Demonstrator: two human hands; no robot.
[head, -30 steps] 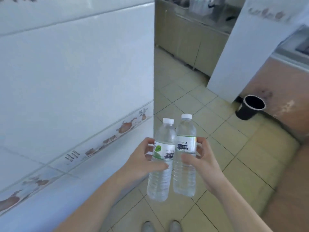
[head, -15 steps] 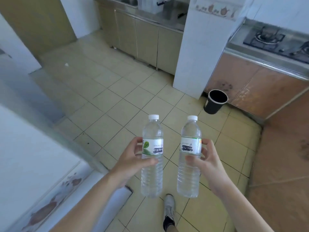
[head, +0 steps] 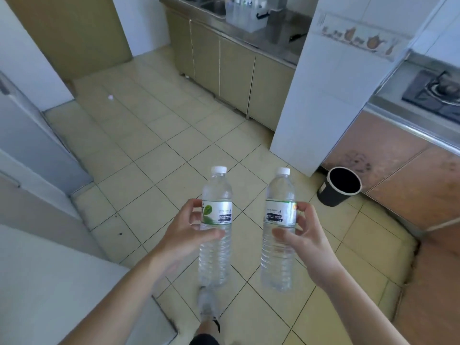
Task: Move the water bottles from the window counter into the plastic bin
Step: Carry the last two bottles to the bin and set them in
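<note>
Both hands grip one upright water bottle each, left hand on the left bottle, right hand on the right bottle, caps up, long axes vertical, now parted since a second ago, view swung from wall toward the far surface bearing the plastic bin, indicating carry under way.

Soft, even daylight fills the kitchen we see, with pale glare on the steel table far ahead, faint shadows on the floor tiles, wide-angle bending at the edges, and blur softening the far background and the shoe below.
</note>
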